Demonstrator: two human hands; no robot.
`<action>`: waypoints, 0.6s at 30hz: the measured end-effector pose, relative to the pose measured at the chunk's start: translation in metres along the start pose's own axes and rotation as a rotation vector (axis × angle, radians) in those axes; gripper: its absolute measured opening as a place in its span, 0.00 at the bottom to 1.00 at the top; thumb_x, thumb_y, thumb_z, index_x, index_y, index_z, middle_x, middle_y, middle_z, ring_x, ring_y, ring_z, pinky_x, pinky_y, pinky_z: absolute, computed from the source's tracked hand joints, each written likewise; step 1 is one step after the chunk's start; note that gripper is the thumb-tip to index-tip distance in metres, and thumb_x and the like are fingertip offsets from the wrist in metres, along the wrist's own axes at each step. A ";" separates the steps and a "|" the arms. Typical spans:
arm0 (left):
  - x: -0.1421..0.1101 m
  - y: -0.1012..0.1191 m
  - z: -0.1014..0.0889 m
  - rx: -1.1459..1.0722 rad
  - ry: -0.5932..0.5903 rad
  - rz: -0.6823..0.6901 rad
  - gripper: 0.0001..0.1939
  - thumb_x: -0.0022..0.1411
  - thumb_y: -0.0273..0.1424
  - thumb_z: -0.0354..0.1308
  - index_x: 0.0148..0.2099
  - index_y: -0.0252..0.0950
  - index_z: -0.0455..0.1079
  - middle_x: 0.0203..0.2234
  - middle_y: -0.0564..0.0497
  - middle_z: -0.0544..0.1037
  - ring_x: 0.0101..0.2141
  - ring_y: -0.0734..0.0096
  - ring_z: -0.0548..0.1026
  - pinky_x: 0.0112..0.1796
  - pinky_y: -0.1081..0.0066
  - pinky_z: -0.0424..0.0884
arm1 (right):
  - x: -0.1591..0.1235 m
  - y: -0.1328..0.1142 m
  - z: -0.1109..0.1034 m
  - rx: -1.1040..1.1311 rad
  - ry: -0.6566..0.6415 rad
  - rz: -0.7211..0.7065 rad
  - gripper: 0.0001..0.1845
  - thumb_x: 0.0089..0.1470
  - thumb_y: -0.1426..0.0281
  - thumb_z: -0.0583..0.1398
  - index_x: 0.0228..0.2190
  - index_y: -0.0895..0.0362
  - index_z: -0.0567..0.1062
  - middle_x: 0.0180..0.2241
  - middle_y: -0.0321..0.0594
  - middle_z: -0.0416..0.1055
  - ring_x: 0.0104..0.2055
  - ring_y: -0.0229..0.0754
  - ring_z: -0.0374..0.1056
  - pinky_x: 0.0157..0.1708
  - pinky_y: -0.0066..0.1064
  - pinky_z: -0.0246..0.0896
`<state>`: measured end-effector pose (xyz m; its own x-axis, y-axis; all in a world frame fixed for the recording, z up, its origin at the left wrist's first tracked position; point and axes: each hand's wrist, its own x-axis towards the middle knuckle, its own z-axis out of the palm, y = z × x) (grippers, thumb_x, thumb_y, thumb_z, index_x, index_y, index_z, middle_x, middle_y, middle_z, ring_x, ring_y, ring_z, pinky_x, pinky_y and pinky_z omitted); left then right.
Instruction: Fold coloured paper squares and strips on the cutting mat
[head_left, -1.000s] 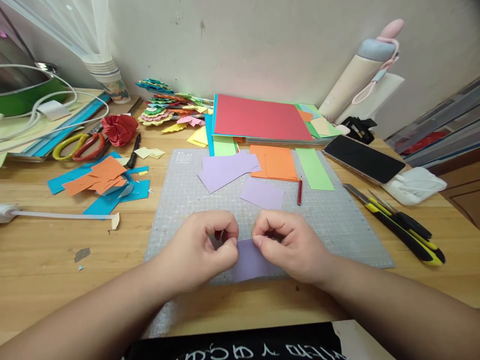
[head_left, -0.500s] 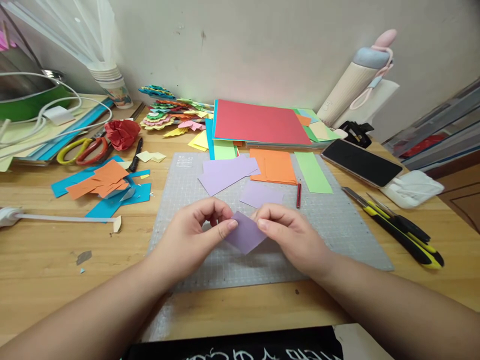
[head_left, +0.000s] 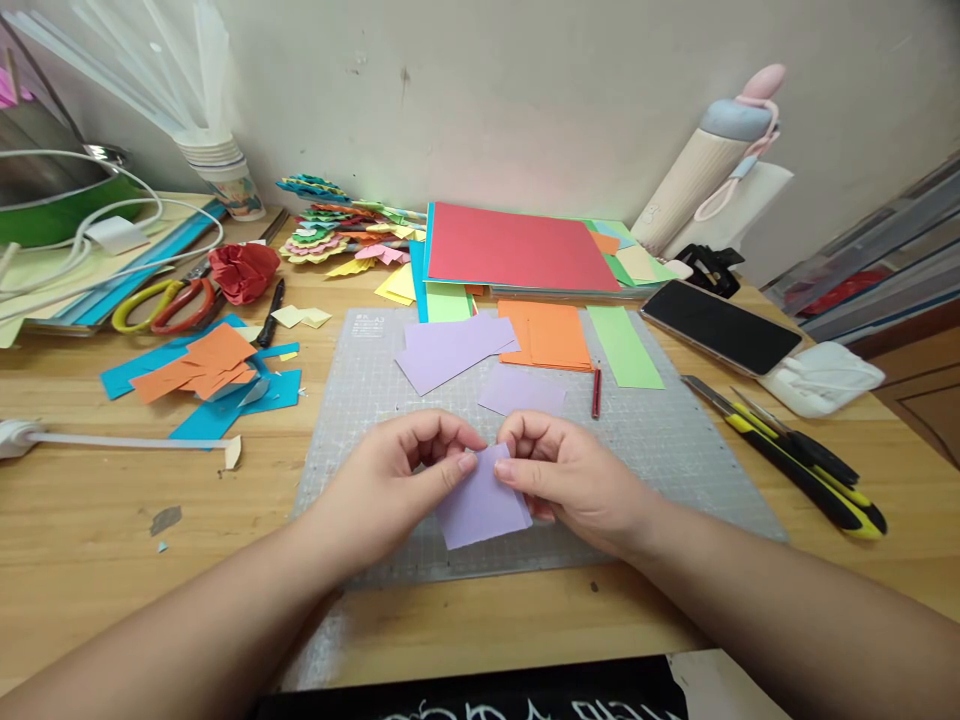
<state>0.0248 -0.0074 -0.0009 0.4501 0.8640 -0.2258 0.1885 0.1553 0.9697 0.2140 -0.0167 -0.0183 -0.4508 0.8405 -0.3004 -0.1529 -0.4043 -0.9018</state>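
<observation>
Between both hands a small purple piece of paper (head_left: pixel 484 510) is held above the grey cutting mat (head_left: pixel 637 480). My left hand (head_left: pixel 416 465) pinches its upper left part between thumb and fingers. At the upper right edge, my right hand (head_left: pixel 570 470) is closed on the same piece, thumb on top and fingers behind. A second edge shows along its right side, so it looks doubled or layered. Just beyond the hands lie another purple paper piece (head_left: pixel 523 390) and larger purple sheets (head_left: pixel 454 352). The back of the held paper is hidden.
An orange paper stack (head_left: pixel 555 335), a green strip (head_left: pixel 625 347) and a short red pencil (head_left: pixel 596 392) lie on the mat. Yellow-black utility knife (head_left: pixel 806 470) and phone (head_left: pixel 721 325) are right. Scissors (head_left: pixel 176 305) and blue-orange scraps (head_left: pixel 206 370) are left. Red sheets (head_left: pixel 525 245) lie behind.
The purple paper has turned from a diamond pose to a squarer one and come slightly nearer to me. My fingers have shifted along its top edge, closer together.
</observation>
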 end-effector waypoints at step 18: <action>-0.010 -0.006 -0.005 0.991 0.338 1.019 0.07 0.57 0.22 0.61 0.36 0.39 0.70 0.29 0.54 0.76 0.34 0.69 0.70 0.36 0.66 0.59 | 0.001 0.001 0.001 0.100 -0.085 0.048 0.18 0.56 0.55 0.55 0.28 0.58 0.68 0.22 0.36 0.68 0.21 0.37 0.69 0.11 0.21 0.56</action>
<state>0.0154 -0.0144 -0.0039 0.5576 0.4862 0.6728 0.4946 -0.8455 0.2011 0.2126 -0.0163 -0.0195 -0.5319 0.7877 -0.3109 -0.2141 -0.4804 -0.8505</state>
